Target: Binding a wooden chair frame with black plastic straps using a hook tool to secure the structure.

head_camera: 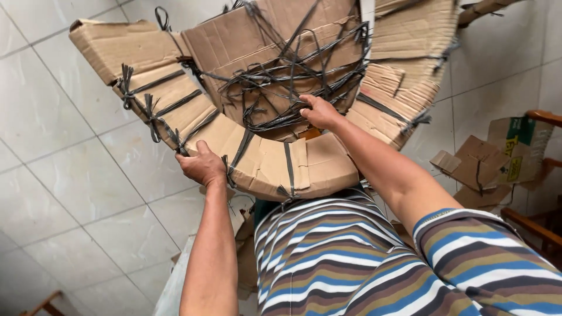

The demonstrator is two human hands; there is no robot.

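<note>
Left hand (203, 165) is clamped on the outer edge of the cardboard bundle (257, 158), fingers curled over the rim next to a dark strap knot. Right hand (319, 111) is laid on the bundle's inner side, fingers closed into the tangle of straps (293, 70); which strap is pinched cannot be told. The bundle is folded flat cardboard bent into an arc, bound with dark plastic straps, held against the striped shirt (339, 257) at chest level. A flattened box (275, 41) is seen inside the arc, under the strap tangle. Right of the bundle, loose cardboard scraps (474, 164) are lying on the tiled floor (64, 175), beside a wooden chair (541, 228). More cardboard pieces are visible below the bundle, near the left forearm.
</note>
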